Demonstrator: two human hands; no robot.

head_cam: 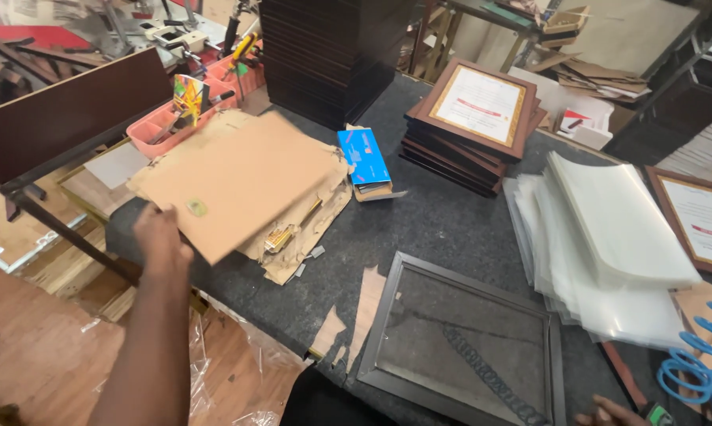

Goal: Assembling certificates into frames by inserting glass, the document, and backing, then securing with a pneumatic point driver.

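- The left hand (163, 237) sits at about nine o'clock in the view, its arm coming up from the bottom edge; its fingers are closed on the near left edge of a brown backing board (245, 177), which it holds tilted above the table
- The backing board spreads from the hand toward one o'clock, over a pile of torn cardboard sheets (312, 233) lying on the dark grey table (443, 225)
- The right hand (605, 412) shows only as fingertips at the bottom edge, at about five o'clock; whether it is open or closed I cannot tell. It lies just beside the lower right corner of the empty frame
- An empty dark picture frame (462, 343) lies flat on the table at six o'clock, with a pane in it
- At one o'clock from the board's far end lies a small blue box (364, 158), partly open
- At twelve to one o'clock stands a stack of framed certificates (474, 122), brown frames with gold inner borders
- At three o'clock lies a pile of clear plastic sleeves (608, 244); a coiled blue hose (699, 367) shows at four o'clock
- A pink tray of tools (182, 118) stands at eleven o'clock, beyond the board
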